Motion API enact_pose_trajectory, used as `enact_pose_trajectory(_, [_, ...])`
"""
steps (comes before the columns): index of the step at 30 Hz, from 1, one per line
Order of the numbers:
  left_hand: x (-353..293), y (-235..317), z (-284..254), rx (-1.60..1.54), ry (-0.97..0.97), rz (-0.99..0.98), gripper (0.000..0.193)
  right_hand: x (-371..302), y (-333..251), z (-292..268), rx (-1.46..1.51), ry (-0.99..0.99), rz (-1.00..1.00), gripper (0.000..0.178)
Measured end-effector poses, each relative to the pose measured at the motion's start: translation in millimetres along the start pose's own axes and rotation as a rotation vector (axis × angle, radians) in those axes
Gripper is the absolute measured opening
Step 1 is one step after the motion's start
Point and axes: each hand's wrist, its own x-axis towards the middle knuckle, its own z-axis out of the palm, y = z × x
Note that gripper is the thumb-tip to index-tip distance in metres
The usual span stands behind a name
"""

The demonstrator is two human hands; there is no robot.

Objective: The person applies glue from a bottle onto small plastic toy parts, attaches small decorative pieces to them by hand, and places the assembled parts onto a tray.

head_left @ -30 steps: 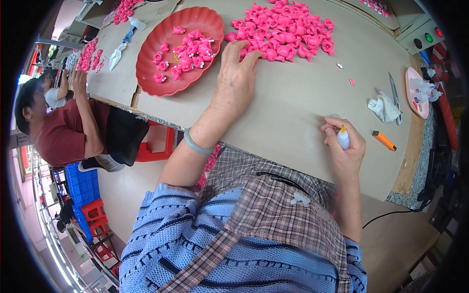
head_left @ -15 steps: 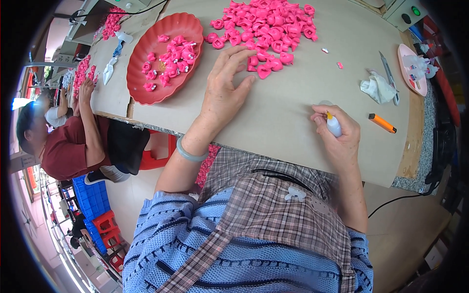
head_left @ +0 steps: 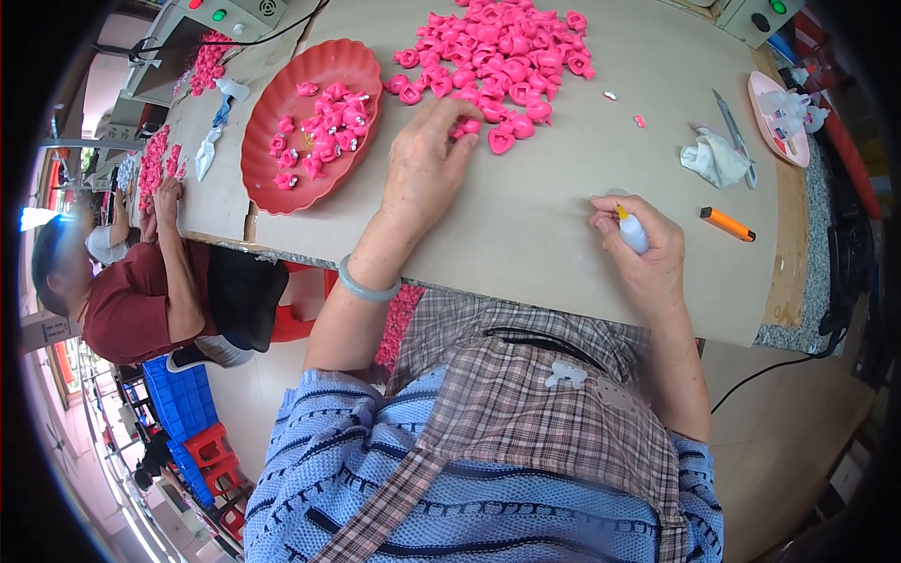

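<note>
My left hand [head_left: 424, 169], a pale bangle at its wrist, is at the near edge of a heap of small hollow pink molded pieces [head_left: 502, 47]. Its thumb and fingers are closed around one pink piece [head_left: 465, 128], partly hidden by the fingers. Further right, my right hand [head_left: 652, 249] grips a small white squeeze bottle with a yellow tip [head_left: 633, 233], the tip pointing up and away from me. Left of my left hand stands a red scalloped tray [head_left: 267, 192] holding several pink pieces, some with small silvery-white parts on them.
On the right lie an orange-cased cutter [head_left: 728, 224], a crumpled white cloth [head_left: 713, 159], metal scissors or tweezers [head_left: 732, 122] and a pink dish [head_left: 762, 94] with small bottles. Two tiny parts [head_left: 640, 121] lie beyond my right hand. A co-worker [head_left: 141, 291] sits at the left with more pink pieces.
My left hand has drawn slightly left and toward me, and its spread fingers have closed on a pink piece. The right hand keeps the bottle; the whole view has shifted slightly.
</note>
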Motion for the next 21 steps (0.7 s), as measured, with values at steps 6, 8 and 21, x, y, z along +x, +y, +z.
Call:
enact_pose_trajectory(6, [-17,12,-17,-1.034,-0.127,-0.395,0.03,1,-4,-8,0.142,-0.002,0.177,0.017])
enact_pose_trajectory(8, [-24,19,-15,-1.606,-0.226,-0.574,0.031,3,-6,-10,0.167,-0.004,0.217,0.018])
enact_pose_trajectory(21, [-51,33,9,-1.792,-0.416,-0.586,0.036,3,-25,-17,0.456,-0.099,0.254,0.035])
